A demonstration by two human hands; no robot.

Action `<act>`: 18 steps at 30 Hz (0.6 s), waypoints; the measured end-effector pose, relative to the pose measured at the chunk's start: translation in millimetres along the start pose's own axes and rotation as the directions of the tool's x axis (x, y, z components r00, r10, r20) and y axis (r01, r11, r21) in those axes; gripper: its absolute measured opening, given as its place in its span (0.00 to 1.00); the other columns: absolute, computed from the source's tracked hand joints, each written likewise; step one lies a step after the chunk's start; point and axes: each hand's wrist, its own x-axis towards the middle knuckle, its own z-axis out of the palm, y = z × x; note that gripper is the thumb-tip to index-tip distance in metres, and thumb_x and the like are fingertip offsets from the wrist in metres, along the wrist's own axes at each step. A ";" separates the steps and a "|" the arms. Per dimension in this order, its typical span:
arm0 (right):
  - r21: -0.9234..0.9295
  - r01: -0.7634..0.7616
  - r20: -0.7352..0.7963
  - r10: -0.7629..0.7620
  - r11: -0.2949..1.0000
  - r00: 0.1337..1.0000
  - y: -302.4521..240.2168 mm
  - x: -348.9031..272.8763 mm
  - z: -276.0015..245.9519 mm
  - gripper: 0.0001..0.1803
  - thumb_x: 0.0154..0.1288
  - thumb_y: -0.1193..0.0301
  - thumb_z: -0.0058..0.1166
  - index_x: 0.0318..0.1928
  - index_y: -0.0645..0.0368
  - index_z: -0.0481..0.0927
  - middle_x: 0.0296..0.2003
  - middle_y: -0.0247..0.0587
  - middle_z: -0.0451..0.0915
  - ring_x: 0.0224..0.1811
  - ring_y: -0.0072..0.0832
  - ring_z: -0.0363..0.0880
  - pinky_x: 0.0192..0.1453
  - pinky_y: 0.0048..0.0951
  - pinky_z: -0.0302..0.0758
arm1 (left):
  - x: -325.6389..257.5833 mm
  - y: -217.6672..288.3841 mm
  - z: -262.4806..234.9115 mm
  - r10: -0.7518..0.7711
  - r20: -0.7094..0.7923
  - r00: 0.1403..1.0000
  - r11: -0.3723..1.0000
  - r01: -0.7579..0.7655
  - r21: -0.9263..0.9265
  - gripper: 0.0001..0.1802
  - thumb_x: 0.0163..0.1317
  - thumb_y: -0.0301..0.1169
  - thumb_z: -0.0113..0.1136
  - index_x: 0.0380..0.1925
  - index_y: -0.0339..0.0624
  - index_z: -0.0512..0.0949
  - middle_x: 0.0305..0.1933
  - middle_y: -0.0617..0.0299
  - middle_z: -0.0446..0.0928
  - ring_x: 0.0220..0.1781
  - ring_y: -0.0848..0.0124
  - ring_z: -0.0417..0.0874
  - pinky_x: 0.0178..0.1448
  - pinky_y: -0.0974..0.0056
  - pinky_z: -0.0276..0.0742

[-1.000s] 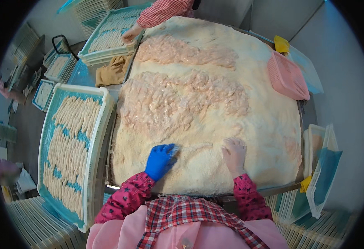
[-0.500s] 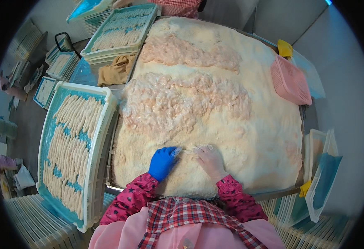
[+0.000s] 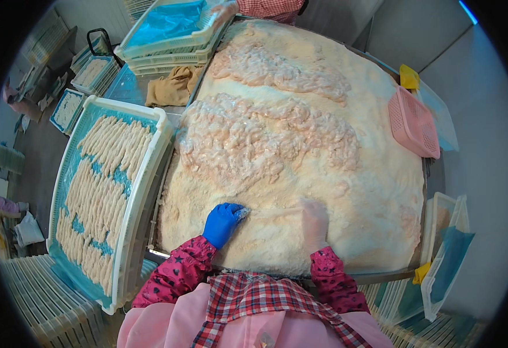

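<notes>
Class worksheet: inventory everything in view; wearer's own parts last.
Table: 1, grey, centre
Powder: 1 layer, cream, on table
Glossy heaps: 2, pale pink, on powder
Strip: 1, pale, front of powder
Large tray: 1, white, left of table
Coated strips: many, cream, in large tray
Stacked trays: several, white, left side
Cloth: 1, brown, beyond large tray
Basket: 1, pink, table's right edge
Pieces: 2, yellow, right side
Upright trays: several, white, lower right
Bag: 1, white, far left
Co-worker's sleeve: 1, red, top
Left hand: 1, blue-gloved, strip's left end
Right hand: 1, pale, strip's right end
</notes>
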 end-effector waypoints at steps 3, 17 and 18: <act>0.197 -0.222 -0.210 0.263 0.955 0.942 28.2 4.5 -19.8 0.17 0.52 0.82 0.49 0.44 0.59 0.79 0.39 0.48 0.77 0.45 0.45 0.74 0.51 0.36 0.71 | 1.4 1.0 0.2 -0.094 0.057 0.994 0.994 0.097 -0.056 0.12 0.54 0.34 0.60 0.38 0.45 0.80 0.36 0.55 0.79 0.38 0.56 0.78 0.40 0.57 0.75; 0.087 -0.090 0.210 0.070 0.992 0.975 -29.4 -27.2 -49.3 0.15 0.55 0.80 0.51 0.44 0.60 0.79 0.44 0.46 0.79 0.48 0.39 0.76 0.52 0.34 0.72 | -1.8 47.5 -23.3 0.090 -0.011 0.996 0.965 -0.089 -0.248 0.16 0.55 0.34 0.60 0.44 0.44 0.78 0.47 0.51 0.77 0.44 0.55 0.79 0.48 0.59 0.75; -0.005 -0.002 0.281 0.003 1.000 0.960 -38.5 -27.8 -43.8 0.14 0.55 0.79 0.51 0.44 0.60 0.79 0.45 0.47 0.78 0.48 0.38 0.76 0.52 0.34 0.72 | -9.5 53.9 -9.7 0.025 0.045 0.999 0.905 -0.003 -0.425 0.15 0.59 0.35 0.58 0.45 0.43 0.77 0.47 0.53 0.77 0.45 0.58 0.79 0.48 0.59 0.75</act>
